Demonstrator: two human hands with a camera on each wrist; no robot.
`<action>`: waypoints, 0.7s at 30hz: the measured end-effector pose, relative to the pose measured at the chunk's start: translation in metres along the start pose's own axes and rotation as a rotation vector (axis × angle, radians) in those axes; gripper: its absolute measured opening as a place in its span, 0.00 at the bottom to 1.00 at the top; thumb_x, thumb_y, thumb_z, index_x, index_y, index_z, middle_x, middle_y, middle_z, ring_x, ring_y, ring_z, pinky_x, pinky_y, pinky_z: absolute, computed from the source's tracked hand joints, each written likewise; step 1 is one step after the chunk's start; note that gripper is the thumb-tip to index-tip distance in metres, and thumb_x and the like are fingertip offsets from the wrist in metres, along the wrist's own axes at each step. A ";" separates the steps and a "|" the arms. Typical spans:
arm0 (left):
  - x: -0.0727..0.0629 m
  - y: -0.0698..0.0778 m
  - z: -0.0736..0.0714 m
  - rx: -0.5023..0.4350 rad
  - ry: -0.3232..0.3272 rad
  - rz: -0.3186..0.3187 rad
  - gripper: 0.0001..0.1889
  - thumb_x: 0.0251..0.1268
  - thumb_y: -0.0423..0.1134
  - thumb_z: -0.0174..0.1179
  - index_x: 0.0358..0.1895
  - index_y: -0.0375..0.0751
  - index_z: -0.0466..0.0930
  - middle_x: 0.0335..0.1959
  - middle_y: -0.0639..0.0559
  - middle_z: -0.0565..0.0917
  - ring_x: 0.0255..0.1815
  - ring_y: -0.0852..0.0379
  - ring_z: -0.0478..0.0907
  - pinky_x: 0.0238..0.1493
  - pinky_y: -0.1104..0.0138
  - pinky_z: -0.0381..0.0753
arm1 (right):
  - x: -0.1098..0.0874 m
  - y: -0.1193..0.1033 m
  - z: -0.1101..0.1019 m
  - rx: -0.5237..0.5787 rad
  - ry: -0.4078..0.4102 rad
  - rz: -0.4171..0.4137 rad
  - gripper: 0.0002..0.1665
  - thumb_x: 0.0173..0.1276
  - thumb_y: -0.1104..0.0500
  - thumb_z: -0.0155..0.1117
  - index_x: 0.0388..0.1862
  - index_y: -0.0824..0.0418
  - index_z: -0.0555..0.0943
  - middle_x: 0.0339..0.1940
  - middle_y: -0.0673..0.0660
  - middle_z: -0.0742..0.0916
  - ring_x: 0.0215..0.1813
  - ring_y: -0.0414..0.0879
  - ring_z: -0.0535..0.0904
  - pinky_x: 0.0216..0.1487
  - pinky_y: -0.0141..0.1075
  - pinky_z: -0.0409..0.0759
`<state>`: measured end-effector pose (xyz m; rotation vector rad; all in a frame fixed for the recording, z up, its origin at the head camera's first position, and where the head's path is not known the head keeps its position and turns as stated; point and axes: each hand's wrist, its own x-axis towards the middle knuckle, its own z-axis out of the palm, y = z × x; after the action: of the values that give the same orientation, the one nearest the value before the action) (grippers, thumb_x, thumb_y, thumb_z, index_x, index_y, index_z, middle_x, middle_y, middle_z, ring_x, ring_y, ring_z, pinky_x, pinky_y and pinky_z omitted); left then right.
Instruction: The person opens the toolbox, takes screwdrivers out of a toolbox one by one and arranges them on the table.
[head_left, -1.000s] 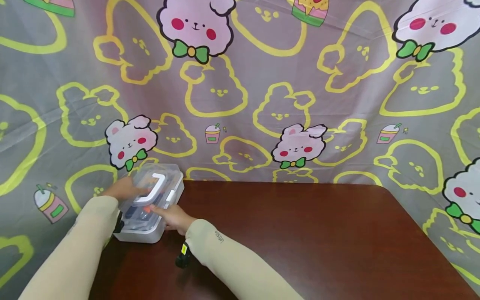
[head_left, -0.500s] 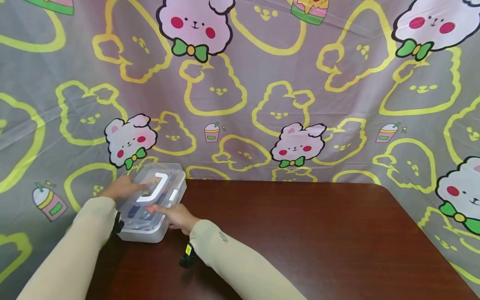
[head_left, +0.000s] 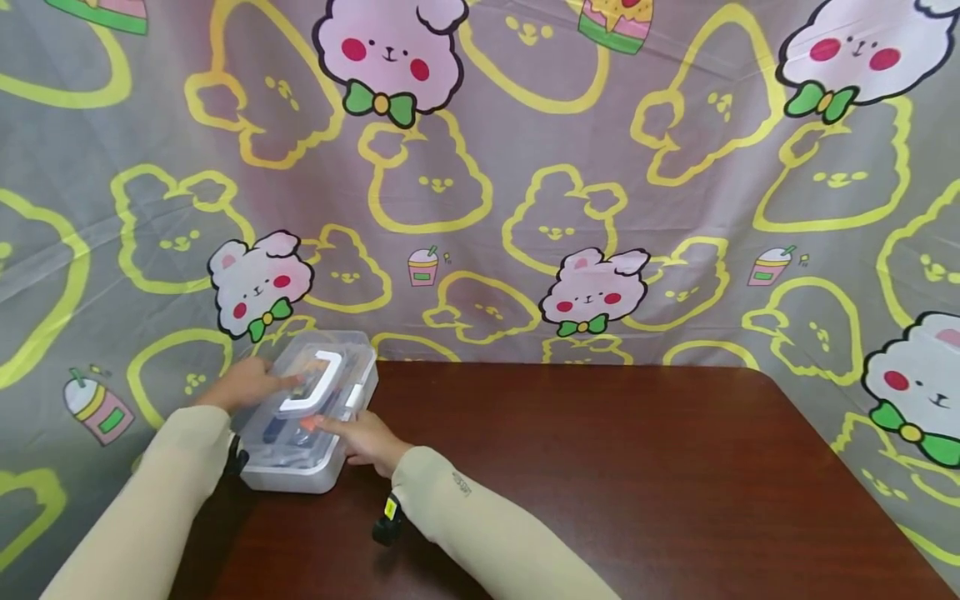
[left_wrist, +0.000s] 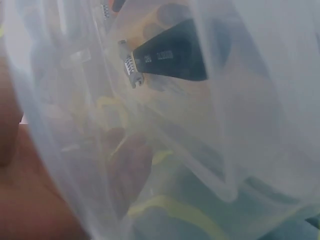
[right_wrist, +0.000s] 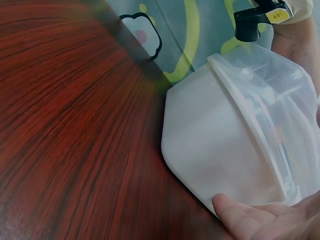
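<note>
A clear-lidded storage box (head_left: 292, 479) with a white carrying handle (head_left: 327, 382) stands at the table's left edge, its lid down. My left hand (head_left: 243, 385) holds its left side, thumb over the lid. On the opposite side my right hand (head_left: 369, 440) grips the box below the white latch, thumb on top, fingers at the lower wall. Through the clear plastic in the left wrist view shows a dark-handled adjustable wrench (left_wrist: 170, 55); fingers show blurred behind the plastic. The right wrist view shows the box's white base (right_wrist: 215, 135) on or just above the tabletop.
The dark red-brown wooden table (head_left: 585, 467) stretches off to the right. A grey curtain (head_left: 480, 250) printed with cartoon rabbits hangs close behind it and along the left side. Small black wrist cameras (head_left: 386, 529) hang beneath the sleeves.
The box has slid a little to the right across the table, both hands moving along with it. Their hold looks the same.
</note>
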<state>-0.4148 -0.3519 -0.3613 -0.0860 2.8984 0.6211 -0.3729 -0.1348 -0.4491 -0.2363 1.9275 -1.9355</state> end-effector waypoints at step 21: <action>-0.019 0.022 0.013 0.020 0.051 0.079 0.47 0.60 0.63 0.62 0.57 0.12 0.67 0.52 0.20 0.74 0.47 0.31 0.76 0.44 0.42 0.76 | -0.024 0.000 -0.032 -0.101 -0.085 0.007 0.26 0.65 0.41 0.66 0.54 0.55 0.79 0.47 0.48 0.83 0.42 0.52 0.82 0.47 0.51 0.80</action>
<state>-0.3957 -0.3264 -0.3608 0.0161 2.9690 0.6113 -0.3633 -0.0963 -0.4465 -0.3346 1.9704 -1.7963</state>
